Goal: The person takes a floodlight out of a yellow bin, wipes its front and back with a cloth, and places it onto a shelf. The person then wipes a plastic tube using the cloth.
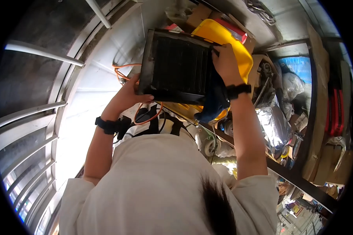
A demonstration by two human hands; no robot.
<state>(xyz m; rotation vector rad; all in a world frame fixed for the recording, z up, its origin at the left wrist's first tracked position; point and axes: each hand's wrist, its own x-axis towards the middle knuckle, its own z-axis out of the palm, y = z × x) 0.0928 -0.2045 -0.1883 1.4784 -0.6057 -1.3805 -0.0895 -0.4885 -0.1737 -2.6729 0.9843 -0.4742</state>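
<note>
Fingers of the left hand (123, 98) are wrapped round the lower left of the box (176, 62), thumb lying across the bottom edge, the others tucked along the left side. Right hand (226, 64) has hold of the upper right corner, fingertips hooked over the edge. So yeah, both are gripping the same thing, and neither's nearer since they're both touching it.

Main thing to notice is the diagonal: low on the left, high on the right, box between the two. It looks roughly square from this angle, so I can't really call a long axis, but the ribs (200, 64) on its dark face run more or less up and down, and it's tipped a bit with the right side lower.

Behind it, off to the upper right, is a yellow tub (241, 55), partly hidden. Dark blue cloth (214, 100) hangs by the box's lower right; can't tell if the right hand's pinching any of it. Orange cord (148, 122) loops below the box, near the left hand.
</note>
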